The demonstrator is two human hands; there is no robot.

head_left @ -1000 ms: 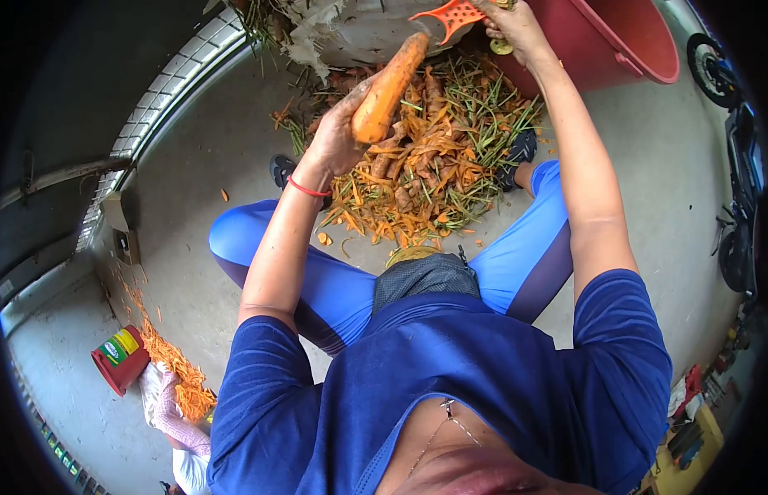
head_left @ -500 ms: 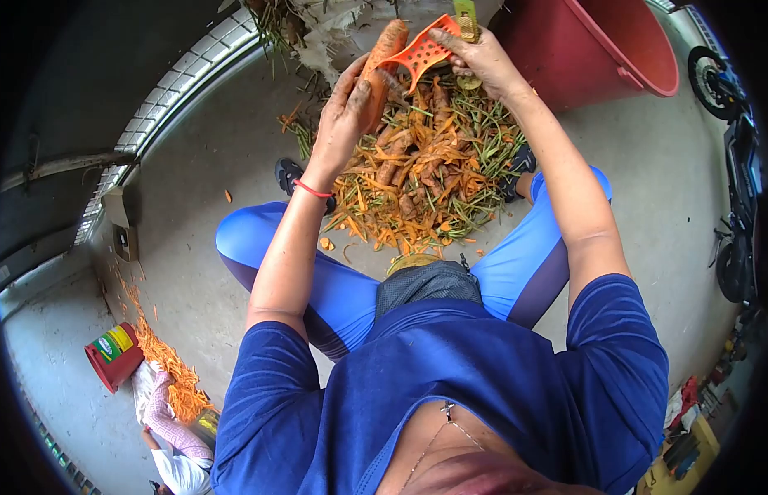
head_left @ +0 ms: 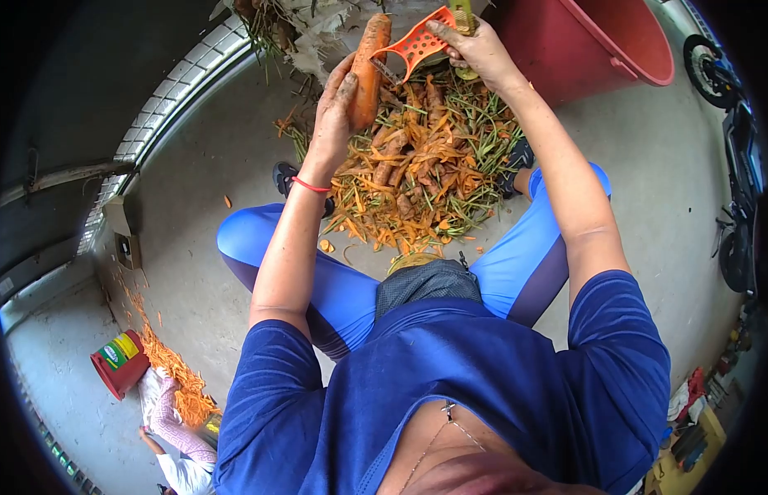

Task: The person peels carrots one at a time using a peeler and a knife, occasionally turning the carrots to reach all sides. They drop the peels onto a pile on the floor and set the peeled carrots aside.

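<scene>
Upright at the top centre is a large orange carrot [head_left: 368,78], partly covered in brown skin. My left hand [head_left: 335,107] is closed around its lower part. An orange peeler with holes [head_left: 418,48] is in the closed grip of my right hand [head_left: 476,51], its blade end at the carrot's right side. Beneath both hands, a pile of peelings, green stems and unpeeled carrots [head_left: 413,173] lies on the floor between my feet.
A big red tub [head_left: 582,49] stands at the upper right, beside a whitish sack [head_left: 334,33]. Motorcycles [head_left: 740,181] line the right edge. At lower left are a small red bucket [head_left: 120,364], orange shreds [head_left: 176,375] and another person [head_left: 179,429].
The carrot has gone from tilted right to nearly upright, moving slightly left. My right hand has come down and left, bringing the peeler against the carrot.
</scene>
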